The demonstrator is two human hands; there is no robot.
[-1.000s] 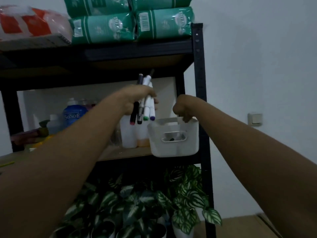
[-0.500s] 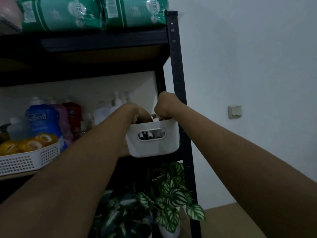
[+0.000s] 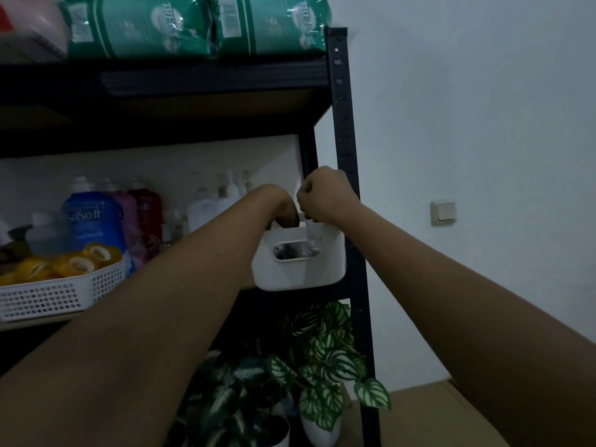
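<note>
My right hand (image 3: 325,196) is closed like a fist on the top rim of the white bin (image 3: 300,275), with the fingers curled over the edge on the right side. My left hand (image 3: 283,210) goes down into the bin from above. The bin wall hides its fingers, so I cannot tell whether they are spread or holding something. The bin is at the right end of the middle shelf, just beside the black post (image 3: 345,140). Through the handle slot (image 3: 296,250) I see dark shapes, too blurred to name. Further left, a white basket (image 3: 48,298) holds yellow tape rolls (image 3: 75,264), and a blue bottle (image 3: 90,221) stands behind it.
</note>
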